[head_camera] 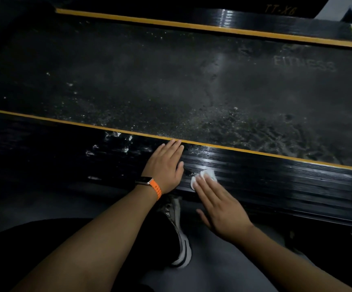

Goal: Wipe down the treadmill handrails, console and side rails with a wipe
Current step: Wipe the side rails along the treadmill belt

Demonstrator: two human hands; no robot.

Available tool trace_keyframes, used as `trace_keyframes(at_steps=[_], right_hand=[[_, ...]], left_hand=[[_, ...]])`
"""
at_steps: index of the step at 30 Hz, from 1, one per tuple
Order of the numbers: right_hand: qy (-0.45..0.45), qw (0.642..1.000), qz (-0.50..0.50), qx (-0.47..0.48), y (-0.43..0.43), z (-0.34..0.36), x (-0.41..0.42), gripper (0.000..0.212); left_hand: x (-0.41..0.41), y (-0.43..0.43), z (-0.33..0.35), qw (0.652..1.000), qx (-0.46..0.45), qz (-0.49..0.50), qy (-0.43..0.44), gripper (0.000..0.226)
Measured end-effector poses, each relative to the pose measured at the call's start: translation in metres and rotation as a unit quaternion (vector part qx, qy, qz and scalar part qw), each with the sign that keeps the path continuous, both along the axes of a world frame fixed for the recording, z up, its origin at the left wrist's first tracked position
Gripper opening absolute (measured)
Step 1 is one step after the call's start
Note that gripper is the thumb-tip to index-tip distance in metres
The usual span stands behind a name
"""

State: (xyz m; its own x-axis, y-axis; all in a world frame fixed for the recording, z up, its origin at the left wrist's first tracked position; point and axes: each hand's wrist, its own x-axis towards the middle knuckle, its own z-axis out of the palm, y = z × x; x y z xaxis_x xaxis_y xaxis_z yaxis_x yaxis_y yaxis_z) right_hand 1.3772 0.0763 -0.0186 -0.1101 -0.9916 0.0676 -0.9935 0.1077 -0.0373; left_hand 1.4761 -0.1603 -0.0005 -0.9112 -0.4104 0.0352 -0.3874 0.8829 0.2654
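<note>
Right hand [219,209] flat, straight fingers pressing wipe [204,177] on side rail [276,178], left hand [164,165] flat beside it

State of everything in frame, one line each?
left hand: flat, resting on near side rail
right hand: fingers straight, pressing wipe onto that rail
wipe: white, bunched, under right fingertips
near side rail: glossy, shiny streaks around wipe
belt: speckled with pale debris
far side rail: no hand on it
watch: on left wrist, orange strap
</note>
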Motion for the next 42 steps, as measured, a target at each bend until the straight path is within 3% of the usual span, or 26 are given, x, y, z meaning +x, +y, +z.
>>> trace_keyframes(at_steps=[4, 11, 17, 24, 31, 38, 42], right_hand=[[0.013, 0.999, -0.029, 0.003, 0.021, -0.001, -0.011, 0.076], [-0.018, 1.0, -0.011, 0.008, -0.033, -0.003, 0.005, 0.074], [0.01, 1.0, -0.009, 0.001, 0.006, 0.001, -0.025, 0.076], [-0.033, 0.999, -0.015, 0.027, -0.041, 0.0, -0.011, 0.075], [-0.021, 0.999, -0.025, 0.033, 0.004, 0.009, -0.042, 0.078], [-0.056, 0.995, -0.01, 0.083, -0.06, 0.009, -0.034, 0.084], [-0.042, 0.997, -0.01, 0.067, -0.031, 0.013, -0.054, 0.081]], left_hand=[[0.0, 0.0, 0.0, 1.0, 0.002, 0.003, -0.008, 0.063], [0.0, 0.0, -0.001, 1.0, -0.003, 0.003, -0.007, 0.062], [0.0, 0.0, -0.002, 1.0, -0.002, 0.003, -0.002, 0.06], [-0.001, 0.0, -0.003, 1.0, -0.005, 0.004, 0.007, 0.06], [-0.001, 0.002, -0.002, 1.0, -0.007, 0.004, -0.004, 0.062], [0.0, 0.001, -0.001, 1.0, -0.007, 0.006, -0.006, 0.061], [-0.002, 0.0, -0.001, 1.0, -0.01, 0.003, -0.01, 0.062]])
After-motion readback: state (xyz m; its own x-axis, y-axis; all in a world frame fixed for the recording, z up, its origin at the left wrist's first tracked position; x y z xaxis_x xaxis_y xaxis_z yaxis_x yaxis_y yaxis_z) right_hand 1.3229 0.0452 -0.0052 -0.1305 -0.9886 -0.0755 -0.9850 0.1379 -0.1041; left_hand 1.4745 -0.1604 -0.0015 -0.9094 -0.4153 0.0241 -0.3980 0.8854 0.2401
